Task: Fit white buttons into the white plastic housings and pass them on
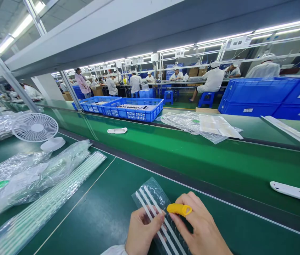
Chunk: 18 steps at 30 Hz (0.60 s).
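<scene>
At the bottom centre, both my hands rest on a clear bubble-wrap bag [152, 193] holding several thin white strips [150, 207]. My left hand [140, 232] has its fingers curled, with the fingertips pressed on the strips. My right hand [201, 230] wears a yellow finger cot [179, 209] on one fingertip, which pinches at the strips beside the left fingertips. The bag lies flat on the dark green work table [104, 212].
Clear bags of long white strips [41, 198] lie at left, with a small white desk fan [36, 129] behind. White plastic parts [117, 130] [295, 192] ride the green conveyor belt [192, 156]. Blue crates [134, 108] [258, 95] and plastic sheets [203, 125] stand beyond; workers in white sit farther back.
</scene>
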Each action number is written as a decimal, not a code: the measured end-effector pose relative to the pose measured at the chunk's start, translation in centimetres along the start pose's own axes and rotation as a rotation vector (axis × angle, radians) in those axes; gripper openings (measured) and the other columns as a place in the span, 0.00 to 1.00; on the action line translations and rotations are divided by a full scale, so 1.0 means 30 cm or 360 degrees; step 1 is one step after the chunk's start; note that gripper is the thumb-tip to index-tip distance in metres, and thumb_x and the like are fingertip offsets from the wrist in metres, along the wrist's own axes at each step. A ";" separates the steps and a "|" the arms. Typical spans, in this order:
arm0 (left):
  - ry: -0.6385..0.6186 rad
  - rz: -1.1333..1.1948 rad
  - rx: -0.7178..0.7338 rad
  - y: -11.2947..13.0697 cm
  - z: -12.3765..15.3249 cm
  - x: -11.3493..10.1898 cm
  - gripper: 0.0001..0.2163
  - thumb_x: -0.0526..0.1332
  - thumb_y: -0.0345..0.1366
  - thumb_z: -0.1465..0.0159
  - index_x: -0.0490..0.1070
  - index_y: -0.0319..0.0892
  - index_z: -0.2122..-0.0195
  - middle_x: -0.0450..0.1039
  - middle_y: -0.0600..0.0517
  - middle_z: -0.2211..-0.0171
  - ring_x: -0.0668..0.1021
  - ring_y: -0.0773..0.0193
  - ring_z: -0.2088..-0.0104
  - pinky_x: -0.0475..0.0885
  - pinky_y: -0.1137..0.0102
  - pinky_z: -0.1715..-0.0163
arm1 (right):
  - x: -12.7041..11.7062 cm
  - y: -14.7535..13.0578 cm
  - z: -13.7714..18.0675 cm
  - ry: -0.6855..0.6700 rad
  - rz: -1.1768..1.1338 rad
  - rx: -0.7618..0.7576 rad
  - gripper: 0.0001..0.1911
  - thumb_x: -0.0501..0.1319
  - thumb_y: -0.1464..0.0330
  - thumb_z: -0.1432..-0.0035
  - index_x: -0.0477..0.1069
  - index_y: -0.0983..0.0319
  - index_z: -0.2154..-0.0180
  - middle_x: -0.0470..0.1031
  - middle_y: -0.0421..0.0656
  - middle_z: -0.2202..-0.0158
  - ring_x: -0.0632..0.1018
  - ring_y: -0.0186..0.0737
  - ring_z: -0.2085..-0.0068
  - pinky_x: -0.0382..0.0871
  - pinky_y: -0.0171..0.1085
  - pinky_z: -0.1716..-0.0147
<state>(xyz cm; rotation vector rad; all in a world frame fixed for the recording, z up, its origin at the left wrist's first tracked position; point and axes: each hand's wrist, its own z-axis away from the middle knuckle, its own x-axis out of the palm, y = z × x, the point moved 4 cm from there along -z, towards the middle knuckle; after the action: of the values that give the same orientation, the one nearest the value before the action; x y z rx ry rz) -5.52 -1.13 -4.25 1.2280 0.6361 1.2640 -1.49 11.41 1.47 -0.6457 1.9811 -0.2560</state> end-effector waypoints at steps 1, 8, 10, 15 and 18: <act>0.0000 -0.0020 0.0010 0.001 0.000 0.000 0.16 0.69 0.46 0.56 0.73 0.35 0.78 0.68 0.55 0.85 0.68 0.71 0.85 0.67 0.75 0.85 | 0.000 0.002 -0.003 -0.0040 -0.0015 0.0021 0.09 0.51 0.74 0.44 0.68 0.61 0.72 0.69 0.44 0.74 0.70 0.41 0.72 0.66 0.40 0.75; -0.0051 -0.0173 0.0070 0.016 0.009 0.003 0.14 0.68 0.43 0.54 0.73 0.35 0.79 0.68 0.55 0.86 0.69 0.71 0.85 0.66 0.76 0.83 | 0.006 0.014 -0.026 -0.0417 -0.0141 0.0239 0.11 0.54 0.74 0.45 0.70 0.61 0.76 0.71 0.44 0.74 0.72 0.41 0.70 0.69 0.39 0.71; -0.0059 -0.0209 0.0084 0.018 0.009 0.005 0.13 0.67 0.42 0.53 0.74 0.35 0.79 0.68 0.55 0.86 0.69 0.71 0.85 0.65 0.76 0.82 | 0.009 0.016 -0.026 -0.0463 -0.0099 0.0251 0.11 0.54 0.75 0.45 0.70 0.61 0.76 0.71 0.43 0.74 0.72 0.40 0.70 0.70 0.40 0.70; 0.0020 -0.0266 0.0146 0.010 0.012 0.014 0.10 0.67 0.38 0.53 0.73 0.35 0.79 0.68 0.55 0.85 0.67 0.71 0.83 0.64 0.76 0.81 | 0.027 0.020 -0.008 -0.0487 0.0096 0.0187 0.10 0.55 0.75 0.46 0.70 0.63 0.77 0.70 0.45 0.75 0.72 0.43 0.70 0.70 0.44 0.69; 0.0062 -0.0283 0.0187 0.000 0.015 0.021 0.09 0.65 0.37 0.53 0.73 0.35 0.79 0.67 0.55 0.84 0.67 0.71 0.82 0.63 0.76 0.81 | 0.035 0.025 0.001 -0.0457 0.0149 0.0179 0.10 0.55 0.76 0.47 0.70 0.63 0.77 0.70 0.45 0.74 0.72 0.43 0.70 0.70 0.44 0.69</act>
<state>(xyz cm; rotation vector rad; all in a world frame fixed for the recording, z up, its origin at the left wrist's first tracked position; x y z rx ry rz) -4.95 -0.68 -3.96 1.2162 0.8395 1.1172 -2.10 11.49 0.33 -0.4867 1.7029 -0.2035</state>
